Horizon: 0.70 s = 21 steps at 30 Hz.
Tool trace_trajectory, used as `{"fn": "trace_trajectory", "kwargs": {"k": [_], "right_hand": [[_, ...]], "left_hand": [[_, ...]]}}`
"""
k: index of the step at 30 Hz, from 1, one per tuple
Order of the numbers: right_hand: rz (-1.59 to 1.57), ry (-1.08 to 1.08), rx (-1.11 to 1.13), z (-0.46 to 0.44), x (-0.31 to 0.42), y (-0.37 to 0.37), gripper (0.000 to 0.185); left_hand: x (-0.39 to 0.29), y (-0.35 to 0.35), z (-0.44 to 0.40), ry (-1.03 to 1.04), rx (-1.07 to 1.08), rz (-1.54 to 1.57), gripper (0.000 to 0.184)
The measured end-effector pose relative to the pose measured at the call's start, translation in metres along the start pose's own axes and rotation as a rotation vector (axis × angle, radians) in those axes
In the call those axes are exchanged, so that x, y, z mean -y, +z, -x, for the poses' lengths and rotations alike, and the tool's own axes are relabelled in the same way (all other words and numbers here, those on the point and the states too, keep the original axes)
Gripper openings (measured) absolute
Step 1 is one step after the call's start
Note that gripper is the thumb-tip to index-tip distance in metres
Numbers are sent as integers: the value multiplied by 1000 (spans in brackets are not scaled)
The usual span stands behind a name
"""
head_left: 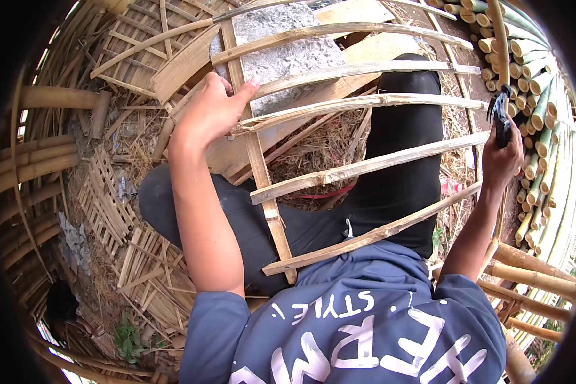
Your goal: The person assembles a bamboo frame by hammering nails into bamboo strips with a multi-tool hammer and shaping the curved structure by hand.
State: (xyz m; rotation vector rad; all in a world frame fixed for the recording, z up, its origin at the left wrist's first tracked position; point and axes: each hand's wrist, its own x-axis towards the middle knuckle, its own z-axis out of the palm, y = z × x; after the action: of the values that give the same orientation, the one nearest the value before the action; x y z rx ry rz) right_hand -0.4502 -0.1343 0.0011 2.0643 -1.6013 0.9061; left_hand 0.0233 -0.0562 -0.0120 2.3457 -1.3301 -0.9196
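A frame of split bamboo slats point(371, 165) lies across my lap, several long slats crossing two end strips. My left hand point(221, 105) grips the frame's left end strip near the ends of the middle slats, thumb on top and fingers curled round. On the right, my right hand point(504, 150) is closed on a black-handled tool point(501, 118), held upright beside the slats' right ends. The tool's working end is hard to make out against a bamboo pole. A grey stone slab point(281, 51) shows beneath the upper slats.
Stacked bamboo poles point(541, 115) fill the right side. Bamboo lattice pieces point(153, 269) lie on the ground at the left, with another lattice panel point(141, 38) at the upper left. Wooden boards point(358, 57) surround the slab. Thick bamboo rails point(531, 278) stand at the lower right.
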Motion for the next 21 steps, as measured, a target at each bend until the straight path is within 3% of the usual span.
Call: {"fn": "trace_trajectory", "kwargs": {"k": [4,8,15,21], "right_hand": [[110,234,183,7,-39,3,28],[169,465,333,18,-60,2,36],[179,584,458,36,-90,3,45],[-148,675,404,59,-130,21,48]], "left_hand": [[-6,-3,3,-51,52,-38,88],[-13,11,9,-9,-105,-6,86],[-36,23,16,-129,-234,2,86],[-30,34,12,-133,-269,-5,81]]}}
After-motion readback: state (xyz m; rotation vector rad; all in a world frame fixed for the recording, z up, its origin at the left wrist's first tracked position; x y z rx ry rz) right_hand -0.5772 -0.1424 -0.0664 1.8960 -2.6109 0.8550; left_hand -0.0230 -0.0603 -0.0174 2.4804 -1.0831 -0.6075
